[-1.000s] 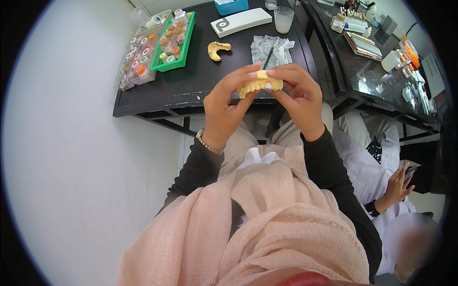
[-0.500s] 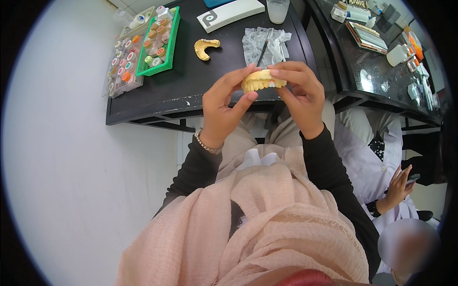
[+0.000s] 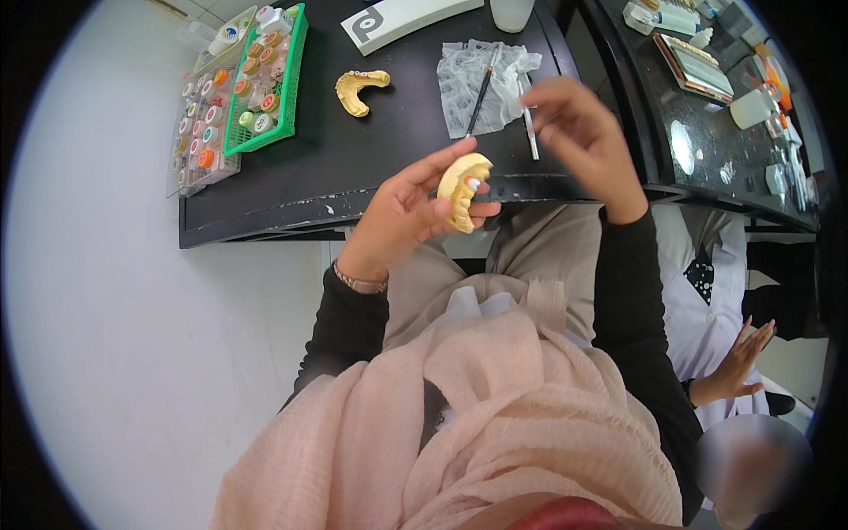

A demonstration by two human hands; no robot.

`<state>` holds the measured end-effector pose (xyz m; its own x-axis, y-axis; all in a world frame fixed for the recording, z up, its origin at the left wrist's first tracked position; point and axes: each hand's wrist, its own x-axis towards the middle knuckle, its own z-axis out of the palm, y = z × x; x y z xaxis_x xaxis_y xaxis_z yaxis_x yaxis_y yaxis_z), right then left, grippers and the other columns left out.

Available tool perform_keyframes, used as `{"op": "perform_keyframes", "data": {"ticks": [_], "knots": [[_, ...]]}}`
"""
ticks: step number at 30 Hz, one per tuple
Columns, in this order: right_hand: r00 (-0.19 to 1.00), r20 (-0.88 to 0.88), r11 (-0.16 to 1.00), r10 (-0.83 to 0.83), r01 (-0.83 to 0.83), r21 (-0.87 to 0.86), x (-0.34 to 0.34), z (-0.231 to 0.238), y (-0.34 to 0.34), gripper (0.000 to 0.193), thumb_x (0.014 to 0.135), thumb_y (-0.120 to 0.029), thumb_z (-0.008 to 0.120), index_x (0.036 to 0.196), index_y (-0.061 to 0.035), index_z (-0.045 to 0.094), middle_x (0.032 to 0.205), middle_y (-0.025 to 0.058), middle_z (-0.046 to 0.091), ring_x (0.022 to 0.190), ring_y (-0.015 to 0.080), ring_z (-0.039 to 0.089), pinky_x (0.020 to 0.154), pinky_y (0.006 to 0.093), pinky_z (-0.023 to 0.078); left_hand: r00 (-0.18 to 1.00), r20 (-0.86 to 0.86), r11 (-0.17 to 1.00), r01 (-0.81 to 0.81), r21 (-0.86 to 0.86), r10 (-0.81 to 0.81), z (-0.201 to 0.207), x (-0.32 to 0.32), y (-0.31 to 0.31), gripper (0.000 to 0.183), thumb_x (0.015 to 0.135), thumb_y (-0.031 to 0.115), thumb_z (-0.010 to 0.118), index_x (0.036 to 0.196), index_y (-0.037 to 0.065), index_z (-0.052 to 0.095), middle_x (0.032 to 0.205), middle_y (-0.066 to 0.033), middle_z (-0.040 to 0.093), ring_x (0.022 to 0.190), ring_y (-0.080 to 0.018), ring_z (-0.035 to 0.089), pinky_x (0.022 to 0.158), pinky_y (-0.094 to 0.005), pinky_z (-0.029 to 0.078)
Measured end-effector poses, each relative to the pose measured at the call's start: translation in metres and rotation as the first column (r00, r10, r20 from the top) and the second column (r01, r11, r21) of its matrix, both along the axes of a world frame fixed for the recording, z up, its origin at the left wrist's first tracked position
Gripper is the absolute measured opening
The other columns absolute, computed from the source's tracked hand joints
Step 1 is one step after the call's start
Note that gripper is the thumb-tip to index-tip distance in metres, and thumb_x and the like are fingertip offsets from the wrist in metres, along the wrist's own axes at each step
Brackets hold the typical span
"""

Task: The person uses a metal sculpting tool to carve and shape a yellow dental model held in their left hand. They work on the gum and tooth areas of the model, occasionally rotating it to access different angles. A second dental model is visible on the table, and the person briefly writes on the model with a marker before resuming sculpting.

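Observation:
My left hand [image 3: 402,208] grips a yellowish dental cast [image 3: 455,187], tilted on its side above the table's front edge. One white tooth [image 3: 473,185] stands out in its row of teeth. My right hand [image 3: 585,141], slightly blurred, is away from the cast with thumb and fingers apart. Its fingertips are close beside a slim white-handled tool [image 3: 532,134] at the edge of a crumpled white tissue [image 3: 459,88]; whether they touch it is unclear. A thin dark brush [image 3: 481,99] rests across the tissue. A second, horseshoe-shaped cast [image 3: 353,95] lies on the table to the left.
On the black table [image 3: 389,150], a green basket [image 3: 287,132] of capped jars stands left beside a clear box of jars [image 3: 199,141]. At the back are a white box [image 3: 411,25] and a cup [image 3: 511,13]. Another person's hand [image 3: 733,362] is at the right.
My right hand has let go of the cast and moved right. The left hand has lowered and turned the cast. The co-worker's hand no longer shows the phone. The view has shifted slightly.

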<state>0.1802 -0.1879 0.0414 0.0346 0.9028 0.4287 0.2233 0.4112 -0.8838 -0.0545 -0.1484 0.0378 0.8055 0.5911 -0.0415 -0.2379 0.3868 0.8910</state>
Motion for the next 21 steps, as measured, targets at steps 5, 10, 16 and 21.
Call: {"op": "perform_keyframes", "data": {"ticks": [5, 10, 16, 21], "knots": [[0.678, 0.716, 0.905, -0.166, 0.393, -0.162, 0.013, -0.04, 0.018, 0.019, 0.079, -0.01, 0.056, 0.09, -0.0017, 0.044, 0.088, 0.0153, 0.053, 0.077, 0.0259, 0.057, 0.062, 0.0362, 0.046, 0.949, 0.311, 0.974, -0.121, 0.194, 0.056, 0.037, 0.012, -0.018, 0.083, 0.068, 0.023, 0.075, 0.13, -0.004, 0.028, 0.11, -0.0129, 0.054, 0.097, -0.0379, 0.058, 0.084, -0.0482, 0.048], [0.471, 0.867, 0.899, -0.161, 0.432, -0.068, -0.008, -0.04, 0.02, 0.029, 0.077, -0.005, 0.05, 0.102, -0.0016, 0.038, 0.084, 0.0187, 0.053, 0.078, 0.036, 0.055, 0.066, 0.0453, 0.044, 0.902, 0.429, 0.893, -0.16, 0.421, -0.041, 0.059, 0.024, -0.001, 0.072, 0.068, 0.0, 0.071, 0.128, -0.001, 0.033, 0.105, -0.0089, 0.049, 0.102, -0.0312, 0.056, 0.089, -0.0403, 0.045], [0.842, 0.533, 0.875, -0.085, 0.319, -0.365, 0.038, 0.01, 0.026, 0.018, 0.078, 0.0, 0.043, 0.095, -0.0011, 0.048, 0.068, 0.0091, 0.054, 0.06, 0.0185, 0.054, 0.055, 0.0312, 0.041, 0.899, 0.367, 0.86, -0.372, 0.35, 0.239, 0.034, 0.043, 0.062, 0.064, 0.072, 0.0, 0.067, 0.126, 0.0, 0.032, 0.109, -0.0106, 0.05, 0.102, -0.0351, 0.055, 0.089, -0.0498, 0.046], [0.993, -0.11, 0.92, -0.042, -0.004, -0.392, 0.052, 0.063, 0.037, 0.018, 0.081, -0.003, 0.045, 0.096, -0.001, 0.057, 0.073, 0.0027, 0.053, 0.066, 0.0089, 0.052, 0.06, 0.0205, 0.042, 0.877, 0.401, 0.84, -0.415, 0.35, 0.266, 0.02, 0.054, 0.107, 0.059, 0.072, -0.008, 0.064, 0.121, 0.004, 0.033, 0.107, -0.0081, 0.049, 0.103, -0.0335, 0.054, 0.091, -0.0495, 0.045]]}}
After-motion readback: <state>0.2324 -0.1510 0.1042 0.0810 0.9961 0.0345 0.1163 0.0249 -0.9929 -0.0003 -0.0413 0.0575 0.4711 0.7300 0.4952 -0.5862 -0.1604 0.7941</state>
